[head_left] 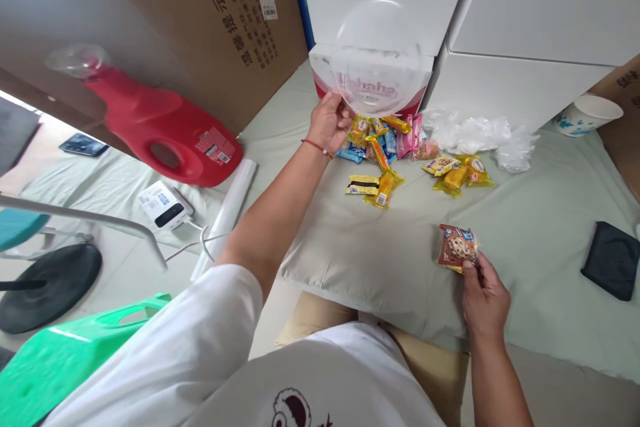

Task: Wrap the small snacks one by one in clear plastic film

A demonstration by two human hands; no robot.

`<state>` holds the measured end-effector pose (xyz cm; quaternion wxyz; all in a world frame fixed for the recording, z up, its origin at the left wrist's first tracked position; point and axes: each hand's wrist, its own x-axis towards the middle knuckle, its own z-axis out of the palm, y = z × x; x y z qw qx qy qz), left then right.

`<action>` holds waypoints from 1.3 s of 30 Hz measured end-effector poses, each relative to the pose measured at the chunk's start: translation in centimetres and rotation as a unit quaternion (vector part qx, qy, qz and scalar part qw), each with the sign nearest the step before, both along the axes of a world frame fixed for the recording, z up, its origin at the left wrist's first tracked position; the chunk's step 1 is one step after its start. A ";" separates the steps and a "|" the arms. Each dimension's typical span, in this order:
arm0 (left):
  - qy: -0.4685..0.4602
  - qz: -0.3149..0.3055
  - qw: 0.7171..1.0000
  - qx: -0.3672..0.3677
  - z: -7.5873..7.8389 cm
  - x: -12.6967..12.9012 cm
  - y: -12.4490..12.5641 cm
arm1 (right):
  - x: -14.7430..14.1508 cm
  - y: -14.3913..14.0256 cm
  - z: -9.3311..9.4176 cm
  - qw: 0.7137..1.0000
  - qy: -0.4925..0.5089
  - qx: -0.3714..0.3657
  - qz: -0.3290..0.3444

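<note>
A pale green sheet (540,227) covers the surface under both hands. The clear plastic bowl (379,60) is tipped on edge, its lower rim gripped by the left hand (329,121), whose fingers close on it. Just right of those fingers lies a heap of snack packets (400,147). The right hand (483,297) pinches a brown cookie packet (456,247) between its fingertips, well apart from the bowl.

Snack packets (385,150) on green sheet (530,227)
</note>
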<state>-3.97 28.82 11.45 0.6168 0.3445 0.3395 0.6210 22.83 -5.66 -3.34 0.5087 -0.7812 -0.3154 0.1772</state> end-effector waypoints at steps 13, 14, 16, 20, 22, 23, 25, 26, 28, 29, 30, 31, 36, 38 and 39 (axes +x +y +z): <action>0.514 -0.187 0.659 0.517 -10.2 4.9 -23.3 | 7.7 -2.3 9.5 0.961 0.189 0.201 -0.022; 0.527 -0.210 0.627 0.533 -10.7 5.1 -23.8 | 7.7 -1.5 10.7 0.972 0.169 0.162 0.025; 0.547 -0.241 0.583 0.550 -11.0 5.4 -24.4 | 7.1 1.0 12.3 0.980 0.125 0.040 0.146; 0.569 -0.255 0.556 0.550 -10.9 5.4 -25.0 | 3.5 6.9 12.6 0.882 -0.118 -0.258 0.375; 0.567 -0.260 0.570 0.535 -11.0 5.4 -25.3 | 1.2 8.8 11.5 0.796 -0.289 -0.366 0.386; 0.562 -0.258 0.585 0.524 -11.1 5.4 -25.5 | 0.2 9.2 10.9 0.761 -0.363 -0.388 0.372; 0.552 -0.235 0.627 0.497 -11.3 5.4 -25.9 | -1.2 9.2 10.0 0.720 -0.470 -0.380 0.342; 0.546 -0.217 0.650 0.481 -11.4 5.3 -26.1 | -1.4 9.0 9.8 0.713 -0.501 -0.361 0.332; 0.534 -0.172 0.693 0.453 -11.4 4.7 -26.5 | -1.3 8.0 10.2 0.720 -0.531 -0.318 0.315; 0.529 -0.148 0.709 0.443 -11.3 4.1 -26.6 | -0.9 7.4 10.7 0.733 -0.535 -0.289 0.304; 0.526 -0.124 0.721 0.434 -11.3 3.4 -26.7 | -0.5 6.6 11.3 0.753 -0.536 -0.250 0.289; 0.525 -0.100 0.729 0.428 -11.3 2.5 -26.7 | -0.1 5.7 11.9 0.774 -0.534 -0.201 0.275; 0.555 -0.056 0.737 0.381 -11.9 -2.9 -26.8 | 0.7 0.1 12.0 0.798 -0.461 -0.066 0.383; 0.569 -0.064 0.734 0.364 -12.1 -4.5 -26.7 | 1.1 -2.0 10.4 0.795 -0.454 -0.088 0.392; 0.578 -0.066 0.731 0.357 -12.2 -5.1 -26.7 | 1.6 -2.9 9.4 0.800 -0.457 -0.093 0.377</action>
